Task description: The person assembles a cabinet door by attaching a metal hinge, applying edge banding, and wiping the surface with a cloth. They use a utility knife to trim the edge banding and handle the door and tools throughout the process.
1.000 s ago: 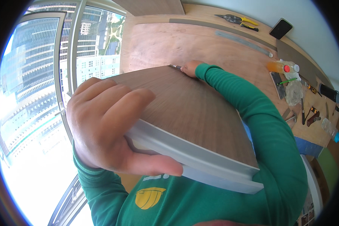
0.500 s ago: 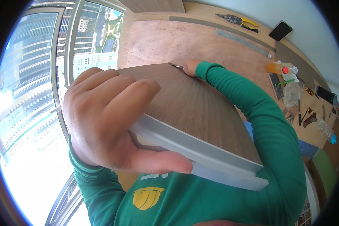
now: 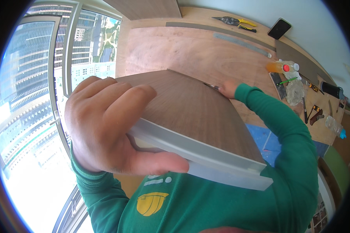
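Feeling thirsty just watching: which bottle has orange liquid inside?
The red-capped plastic bottle; the white-capped bottle beside it and the blue-capped clear bottle farther right show no orange.

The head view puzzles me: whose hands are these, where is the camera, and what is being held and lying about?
There is no machine here: these are a person's own bare hands. The camera sits on their head, looking down, and its wide lens bends straight edges. The left hand, large because it is near the camera, grips a brown wood-grain board by its silvery edge strip. The right hand holds a slim pointed tool at the board's far right edge. Beyond, on the wooden worktop, are yellow-handled snips, a dark phone, an orange drink bottle and a clear bottle with a blue cap.
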`<act>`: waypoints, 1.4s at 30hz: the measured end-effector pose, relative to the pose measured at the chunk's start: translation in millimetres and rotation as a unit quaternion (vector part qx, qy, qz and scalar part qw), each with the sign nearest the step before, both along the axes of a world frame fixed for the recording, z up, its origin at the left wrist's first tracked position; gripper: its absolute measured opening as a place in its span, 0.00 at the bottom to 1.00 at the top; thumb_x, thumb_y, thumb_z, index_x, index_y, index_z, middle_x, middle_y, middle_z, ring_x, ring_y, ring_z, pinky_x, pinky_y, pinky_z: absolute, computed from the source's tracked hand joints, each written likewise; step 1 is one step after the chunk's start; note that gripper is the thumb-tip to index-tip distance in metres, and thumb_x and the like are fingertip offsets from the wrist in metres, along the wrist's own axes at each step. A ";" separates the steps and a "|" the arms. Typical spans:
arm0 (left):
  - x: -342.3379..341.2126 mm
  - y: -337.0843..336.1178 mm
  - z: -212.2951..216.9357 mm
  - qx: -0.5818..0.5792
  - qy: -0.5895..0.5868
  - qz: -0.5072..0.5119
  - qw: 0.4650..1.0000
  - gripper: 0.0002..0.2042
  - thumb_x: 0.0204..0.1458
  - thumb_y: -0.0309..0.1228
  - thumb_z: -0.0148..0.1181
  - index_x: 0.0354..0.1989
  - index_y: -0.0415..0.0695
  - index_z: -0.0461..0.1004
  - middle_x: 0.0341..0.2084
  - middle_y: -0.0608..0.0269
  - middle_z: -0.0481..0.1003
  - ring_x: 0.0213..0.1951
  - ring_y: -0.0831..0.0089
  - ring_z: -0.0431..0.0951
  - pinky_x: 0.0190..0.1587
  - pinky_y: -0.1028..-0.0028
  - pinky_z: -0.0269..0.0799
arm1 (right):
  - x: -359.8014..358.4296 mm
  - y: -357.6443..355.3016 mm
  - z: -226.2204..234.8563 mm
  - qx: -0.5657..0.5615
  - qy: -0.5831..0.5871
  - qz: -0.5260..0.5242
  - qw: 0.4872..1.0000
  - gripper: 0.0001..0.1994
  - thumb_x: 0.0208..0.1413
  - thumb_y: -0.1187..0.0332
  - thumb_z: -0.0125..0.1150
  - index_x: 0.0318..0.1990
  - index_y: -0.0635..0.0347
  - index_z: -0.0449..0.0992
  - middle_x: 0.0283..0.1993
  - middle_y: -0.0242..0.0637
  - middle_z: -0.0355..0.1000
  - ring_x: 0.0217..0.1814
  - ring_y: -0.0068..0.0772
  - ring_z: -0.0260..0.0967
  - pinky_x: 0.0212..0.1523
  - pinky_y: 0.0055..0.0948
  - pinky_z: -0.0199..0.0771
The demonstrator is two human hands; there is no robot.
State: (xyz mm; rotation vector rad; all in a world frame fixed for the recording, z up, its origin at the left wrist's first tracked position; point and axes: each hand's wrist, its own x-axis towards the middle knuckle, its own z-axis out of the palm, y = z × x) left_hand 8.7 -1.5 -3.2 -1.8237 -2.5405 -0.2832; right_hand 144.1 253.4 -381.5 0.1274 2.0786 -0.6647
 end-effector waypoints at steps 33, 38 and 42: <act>79.2 -57.3 42.8 -0.144 -0.022 0.049 0.988 0.19 0.32 0.17 0.67 0.39 0.43 0.82 0.40 0.58 0.84 0.46 0.58 0.85 0.49 0.62 0.82 | 116.7 -5.3 -87.0 -0.074 0.285 -0.377 0.878 0.11 0.59 0.63 0.61 0.38 0.63 0.78 0.42 0.49 0.76 0.49 0.54 0.72 0.50 0.46 0.73; 66.1 -101.6 55.3 -0.202 -0.038 0.179 0.962 0.19 0.38 0.18 0.67 0.44 0.43 0.83 0.48 0.54 0.83 0.58 0.52 0.79 0.68 0.51 0.65 | 95.2 -5.3 -102.7 -0.087 0.266 -0.351 0.894 0.09 0.59 0.64 0.61 0.38 0.60 0.78 0.43 0.50 0.75 0.51 0.54 0.72 0.50 0.46 0.73; 50.0 -142.0 57.1 -0.206 -0.029 0.227 0.951 0.22 0.38 0.18 0.69 0.46 0.45 0.84 0.50 0.55 0.82 0.63 0.54 0.75 0.71 0.52 0.62 | 73.8 -19.0 -98.1 0.022 0.313 -0.193 0.930 0.10 0.58 0.66 0.61 0.44 0.59 0.77 0.51 0.48 0.74 0.57 0.52 0.71 0.56 0.45 0.73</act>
